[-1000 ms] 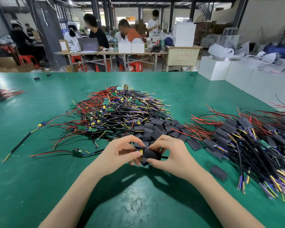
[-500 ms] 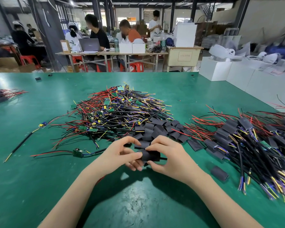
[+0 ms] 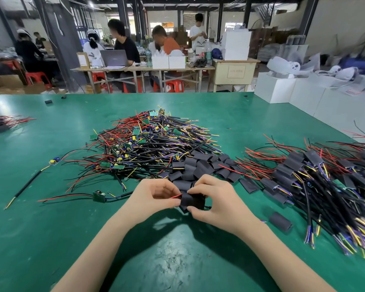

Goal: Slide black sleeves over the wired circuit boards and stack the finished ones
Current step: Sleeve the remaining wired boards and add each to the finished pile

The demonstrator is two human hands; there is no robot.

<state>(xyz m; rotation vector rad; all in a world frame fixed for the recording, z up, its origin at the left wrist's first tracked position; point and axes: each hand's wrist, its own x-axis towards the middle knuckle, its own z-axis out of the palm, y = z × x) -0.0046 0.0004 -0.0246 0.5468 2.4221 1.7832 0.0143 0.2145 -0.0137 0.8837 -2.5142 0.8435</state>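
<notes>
Both hands meet low in the middle of the green table point(image 3: 51, 228). My right hand point(image 3: 215, 201) pinches a black sleeve point(image 3: 193, 200) from above and below. My left hand point(image 3: 154, 197) grips the red wire point(image 3: 175, 196) that comes out of the sleeve's left end; the board itself is hidden inside. A heap of bare wired circuit boards point(image 3: 148, 148) lies behind the hands. Loose black sleeves point(image 3: 204, 165) lie just beyond my fingers. The stack of sleeved boards point(image 3: 316, 186) fills the right side.
One wired board point(image 3: 98, 196) lies alone left of my hands, another point(image 3: 54, 160) farther left. A single sleeve point(image 3: 280, 222) rests at the right. More wires point(image 3: 4, 123) sit at the far left edge. White boxes point(image 3: 303, 95) line the right; people work at tables behind.
The sleeve has slid further over the board, so the yellow part no longer shows. A red wire now sticks out on the left, gripped by my left hand.
</notes>
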